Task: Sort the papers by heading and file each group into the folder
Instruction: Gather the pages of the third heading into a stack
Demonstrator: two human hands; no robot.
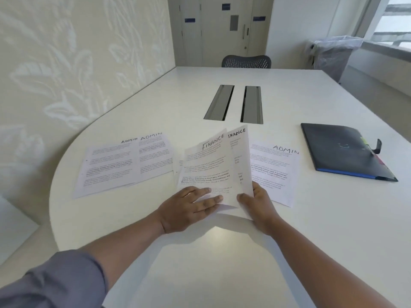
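Both hands meet at two overlapping FINANCE sheets [211, 165] at the centre of the white surface [311, 218]. The left hand [189, 207] lies flat with fingers straight on the front sheet's lower edge; the right hand [255, 203] pinches the sheets' lower right corner, lifting them. Two ADMIN sheets [124, 163] lie at 9 o'clock, another ADMIN sheet [275, 170] at 3 o'clock. The dark folder [340, 150] rests closed at 2 o'clock.
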